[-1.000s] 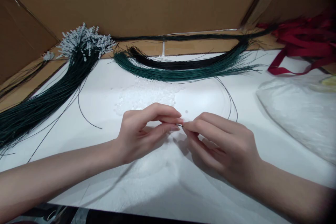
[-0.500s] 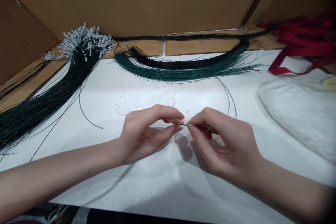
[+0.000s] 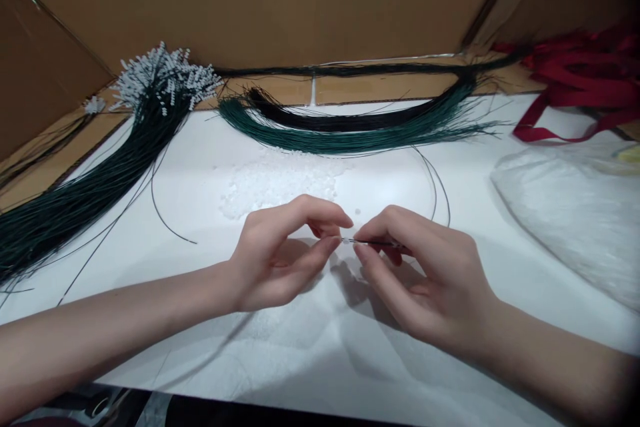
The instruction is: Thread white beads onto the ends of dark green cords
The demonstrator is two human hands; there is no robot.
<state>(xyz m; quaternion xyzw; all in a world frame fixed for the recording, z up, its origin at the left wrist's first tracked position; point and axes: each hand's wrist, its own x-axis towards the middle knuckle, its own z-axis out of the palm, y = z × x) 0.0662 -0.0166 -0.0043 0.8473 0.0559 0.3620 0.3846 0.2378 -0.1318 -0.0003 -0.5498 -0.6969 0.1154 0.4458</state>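
My left hand [image 3: 285, 250] and my right hand [image 3: 425, 273] meet over the middle of the white table [image 3: 320, 347]. My right hand pinches a thin dark green wire [image 3: 373, 243] near its tip, and the wire loops away behind that hand. Thumb and forefinger of my left hand pinch a tiny clear bead [image 3: 345, 241] right at the wire's tip. Just beyond my hands lies a scatter of small clear beads [image 3: 280, 180] on the white surface.
A bundle of green wires with white bead ends [image 3: 160, 80] fans out at the far left. A curved bundle of plain green and black wires [image 3: 350, 130] lies at the back. Red ribbon [image 3: 580, 80] and a clear plastic bag [image 3: 575, 213] are at the right. Cardboard walls stand behind.
My fingertips have drawn slightly apart, baring a short length of wire tip between them. My right hand's fingers have curled back a little. Nothing else has moved.
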